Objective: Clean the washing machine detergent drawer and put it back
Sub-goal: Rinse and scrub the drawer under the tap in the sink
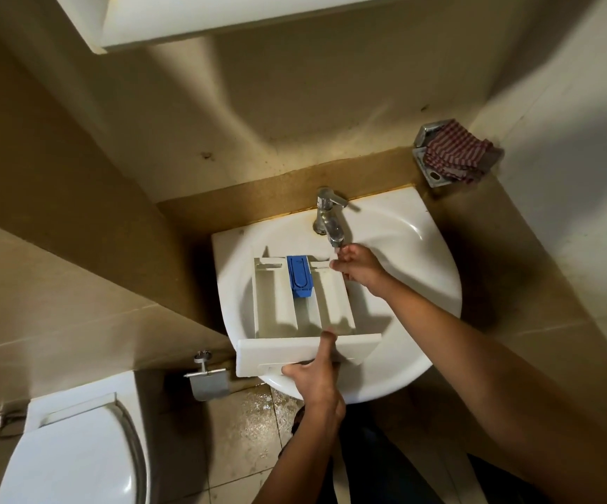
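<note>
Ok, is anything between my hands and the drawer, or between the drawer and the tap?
Neither hand is blocked from the drawer: the left hand grips its front panel, the right hand holds its far right corner. That right hand sits just under the tap spout, partly between spout and drawer.

The white basin [403, 358] before me carries the drawer [276, 300], which seems to rest across the bowl, front panel over the near rim; the tap [327, 212] stands at its back.
</note>
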The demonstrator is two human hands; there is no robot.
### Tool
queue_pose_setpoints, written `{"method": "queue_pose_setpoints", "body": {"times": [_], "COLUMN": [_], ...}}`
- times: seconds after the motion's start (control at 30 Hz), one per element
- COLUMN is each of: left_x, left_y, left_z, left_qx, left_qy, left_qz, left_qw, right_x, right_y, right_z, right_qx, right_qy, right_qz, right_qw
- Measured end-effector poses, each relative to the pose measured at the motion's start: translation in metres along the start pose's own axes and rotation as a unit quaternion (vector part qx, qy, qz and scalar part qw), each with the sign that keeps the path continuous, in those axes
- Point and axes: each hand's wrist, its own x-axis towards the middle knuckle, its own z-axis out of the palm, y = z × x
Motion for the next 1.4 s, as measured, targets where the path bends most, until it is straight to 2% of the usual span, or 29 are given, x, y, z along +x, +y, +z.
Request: {"method": "queue_pose_setpoints", "body": {"times": [0.1, 0.27, 0.37, 0.47, 0.57, 0.77, 0.87, 1.0, 1.13, 1.23, 1.4], "left_x": [-0.003, -0.010, -0.011, -0.012, -0.012, -0.014, -0.013, -0.015, -0.018, -0.020, -0.027], "left_y": [0.005, 0.006, 0.008, 0.013, 0.022, 0.042, 0.052, 0.069, 0.088, 0.101, 0.125], "left_z": [-0.002, -0.002, -0.004, -0.009, -0.011, -0.018, -0.027, -0.039, -0.042, -0.039, -0.044], "left_qx": [0.020, 0.046, 0.062, 0.060, 0.051, 0.071, 0.080, 0.067, 0.021, 0.076, 0.210], "left_qy": [-0.004, -0.011, -0.005, -0.004, -0.009, -0.043, -0.091, -0.155, -0.182, -0.204, -0.269], "left_qz": [0.005, 0.008, 0.012, 0.008, -0.002, -0.059, -0.110, -0.196, -0.311, -0.306, -0.232], "left_qw": [1.000, 0.999, 0.998, 0.998, 0.999, 0.995, 0.986, 0.966, 0.933, 0.927, 0.911], "right_x": [-0.002, 0.004, 0.007, 0.008, 0.009, 0.005, -0.004, -0.018, -0.029, -0.032, -0.039], "right_y": [0.001, -0.009, -0.010, -0.012, -0.016, -0.015, -0.016, -0.011, -0.007, -0.007, 0.002], "right_z": [-0.004, 0.003, 0.007, 0.006, 0.003, 0.003, -0.002, -0.020, -0.038, -0.046, -0.043], "right_qx": [-0.007, -0.020, -0.019, -0.017, 0.032, 0.046, 0.033, 0.070, 0.052, 0.053, 0.129], "right_qy": [-0.003, 0.107, 0.124, 0.066, 0.001, 0.011, -0.021, -0.104, -0.106, -0.080, -0.042], "right_qz": [0.011, -0.009, 0.000, 0.018, 0.045, 0.057, 0.042, 0.050, 0.045, 0.045, 0.048], "right_qw": [1.000, 0.994, 0.992, 0.997, 0.998, 0.997, 0.998, 0.991, 0.992, 0.994, 0.990]}}
